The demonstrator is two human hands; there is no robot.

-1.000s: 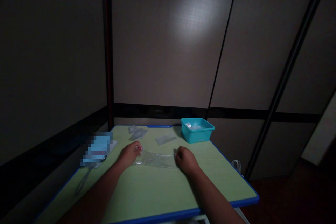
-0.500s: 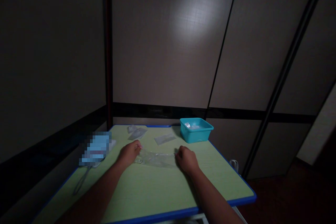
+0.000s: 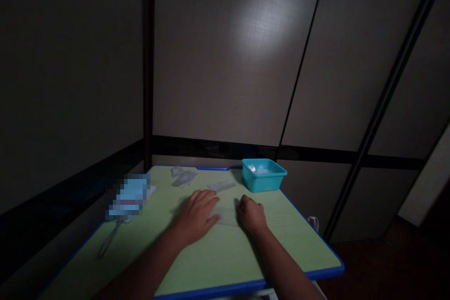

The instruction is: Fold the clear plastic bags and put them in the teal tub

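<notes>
A clear plastic bag [image 3: 227, 216] lies across the middle of the table. Over its left part rests my left hand [image 3: 199, 214], palm down with the fingers spread, hiding much of the plastic. My right hand [image 3: 251, 214] is closed on the bag's right end, knuckles up. Beyond the hands, a flat clear plastic packet [image 3: 221, 185] lies on the green tabletop. Crumpled plastic bags [image 3: 184, 177] sit farther back to the left.
A turquoise basket [image 3: 263, 183] with clear plastic inside stands at the back right of the blue-edged table [image 3: 211, 267]. At the left edge lies a blurred-out blue item [image 3: 130, 197] with a strap [image 3: 109, 241]. Cabinet panels [image 3: 218, 65] rise behind.
My left hand has let go of the bag's left end, opened and moved right, flat over the plastic. The bag now lies lower against the table. My right hand stays at its end.
</notes>
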